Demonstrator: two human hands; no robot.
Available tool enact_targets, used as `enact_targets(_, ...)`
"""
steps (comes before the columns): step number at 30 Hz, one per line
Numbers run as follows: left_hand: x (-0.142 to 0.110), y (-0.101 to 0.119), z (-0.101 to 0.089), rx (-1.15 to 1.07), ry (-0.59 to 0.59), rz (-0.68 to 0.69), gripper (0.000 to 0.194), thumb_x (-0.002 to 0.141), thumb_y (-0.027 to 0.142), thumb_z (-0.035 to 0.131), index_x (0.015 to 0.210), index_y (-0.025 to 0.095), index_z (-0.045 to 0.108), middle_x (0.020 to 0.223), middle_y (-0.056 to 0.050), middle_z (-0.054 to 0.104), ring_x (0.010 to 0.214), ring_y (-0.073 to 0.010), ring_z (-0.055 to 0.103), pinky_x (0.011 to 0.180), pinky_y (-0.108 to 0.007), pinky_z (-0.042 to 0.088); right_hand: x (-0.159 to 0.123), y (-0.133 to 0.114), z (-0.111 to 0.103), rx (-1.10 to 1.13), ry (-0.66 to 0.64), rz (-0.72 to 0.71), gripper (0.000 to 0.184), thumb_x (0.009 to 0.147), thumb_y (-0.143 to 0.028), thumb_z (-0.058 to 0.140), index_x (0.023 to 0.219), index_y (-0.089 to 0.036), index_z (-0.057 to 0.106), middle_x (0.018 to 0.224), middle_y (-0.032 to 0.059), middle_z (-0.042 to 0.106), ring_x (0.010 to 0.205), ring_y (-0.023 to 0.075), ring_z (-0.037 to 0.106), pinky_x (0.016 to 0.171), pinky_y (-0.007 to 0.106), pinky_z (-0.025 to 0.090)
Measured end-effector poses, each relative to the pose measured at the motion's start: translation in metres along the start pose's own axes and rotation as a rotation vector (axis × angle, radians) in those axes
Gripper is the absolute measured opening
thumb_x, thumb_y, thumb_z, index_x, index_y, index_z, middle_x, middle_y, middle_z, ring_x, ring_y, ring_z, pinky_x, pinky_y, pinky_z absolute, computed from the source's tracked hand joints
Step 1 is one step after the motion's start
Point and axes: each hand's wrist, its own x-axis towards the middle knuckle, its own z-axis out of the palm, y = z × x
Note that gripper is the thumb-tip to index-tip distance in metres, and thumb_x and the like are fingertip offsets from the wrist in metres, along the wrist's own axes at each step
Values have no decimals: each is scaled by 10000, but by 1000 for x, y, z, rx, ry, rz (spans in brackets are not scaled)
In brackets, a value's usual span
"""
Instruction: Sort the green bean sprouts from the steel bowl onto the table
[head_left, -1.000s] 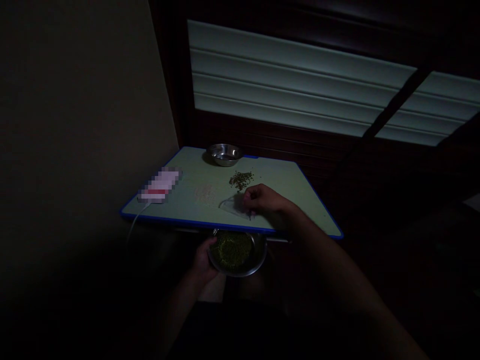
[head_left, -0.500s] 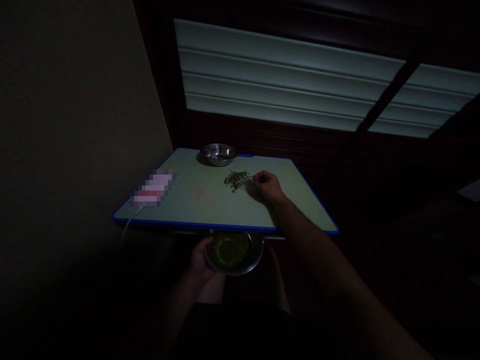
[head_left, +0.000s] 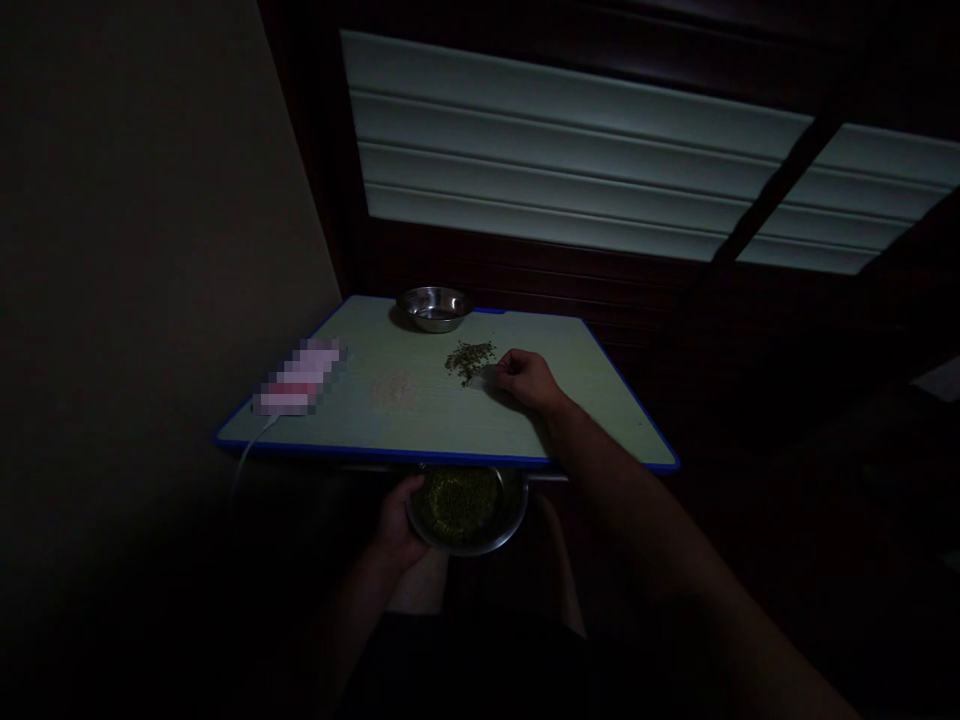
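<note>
My left hand (head_left: 400, 520) grips the rim of a steel bowl (head_left: 511, 515) filled with small green grains, held just below the front edge of a pale green table with a blue rim (head_left: 420, 455). My right hand (head_left: 525, 378) rests on the tabletop with its fingers curled, right beside a small pile of dark green grains (head_left: 469, 357). Something thin and pale shows at its fingertips; I cannot make out what it is. A faint patch of pale grains (head_left: 394, 389) lies to the left of that pile.
An empty steel bowl (head_left: 433, 307) stands at the table's far edge. A blurred pink-white flat object (head_left: 300, 376) with a white cable (head_left: 247, 455) lies at the left. A wall rises on the left; dark slatted shutters stand behind the table.
My right hand moved from the table's front edge up to the dark grain pile, then drew back slightly toward me. The pale sheet near the front edge is no longer seen. The left hand kept the bowl still.
</note>
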Motion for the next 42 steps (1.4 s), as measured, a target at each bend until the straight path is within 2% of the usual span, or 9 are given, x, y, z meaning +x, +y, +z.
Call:
enact_targets(10, 3, -1, -5, -38, -43, -7, 241, 724, 163, 568, 911, 132, 717, 717, -77, 764, 839, -293, 730, 867, -470, 539, 1, 2, 3, 49, -18, -22, 112, 582, -219, 636, 654, -174, 564, 616, -21, 557, 599, 107, 459, 582, 246, 379)
enact_targets(19, -1, 0, -1, -6, -7, 1, 172, 733, 160, 558, 814, 139, 709, 693, -68, 760, 788, -273, 734, 852, -443, 546, 2, 5, 8, 32, -25, -71, 159, 596, -284, 629, 690, -164, 584, 639, -18, 563, 606, 108, 468, 586, 242, 376)
enact_targets(25, 1, 0, -2, -16, -29, -1, 246, 718, 169, 560, 906, 142, 717, 710, -65, 763, 827, -287, 732, 864, -465, 540, 2, 8, 9, 36, -20, -98, 156, 615, -301, 621, 686, -172, 569, 643, -18, 563, 612, 108, 465, 589, 241, 376)
enact_targets(32, -4, 1, 1, -31, -40, -15, 265, 716, 164, 561, 927, 129, 717, 705, -74, 761, 845, -298, 729, 851, -469, 543, -2, -1, 6, 23, -5, -73, 115, 579, -263, 591, 623, -187, 516, 594, -31, 520, 587, 102, 433, 573, 242, 359)
enact_targets(42, -5, 2, 3, 0, 20, 12, 160, 751, 151, 544, 803, 131, 695, 671, -75, 747, 782, -279, 730, 889, -465, 524, -3, -4, 6, 67, -38, -71, 156, 584, -288, 624, 626, -188, 513, 600, -27, 515, 596, 104, 433, 584, 247, 377)
